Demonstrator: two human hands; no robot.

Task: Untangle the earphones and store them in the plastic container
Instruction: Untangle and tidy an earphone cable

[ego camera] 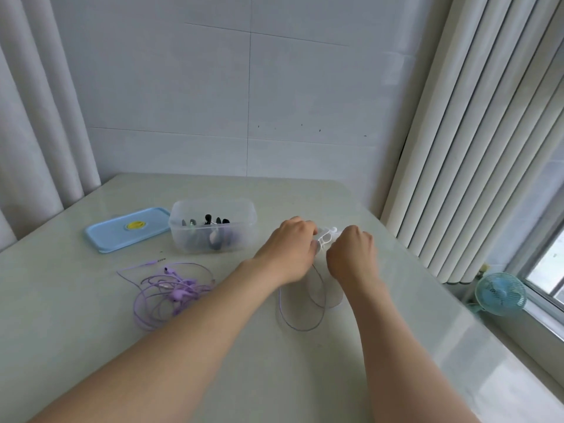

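Note:
Both hands meet at mid-table, right of the container. My left hand [290,251] and my right hand [351,254] each grip a bundle of white earphones [326,238] between them; an earbud sticks out on top. The white cord hangs down in loops [300,312] onto the table below my wrists. A tangled purple pair of earphones [174,293] lies on the table to the left, its plug pointing away. The clear plastic container [212,225] stands open behind it with dark earphones inside.
A light blue lid [126,229] with a yellow round mark lies left of the container. The pale table [91,346] ends at a white wall. Curtains hang at left and right. A small blue fan [500,294] stands by the window at right.

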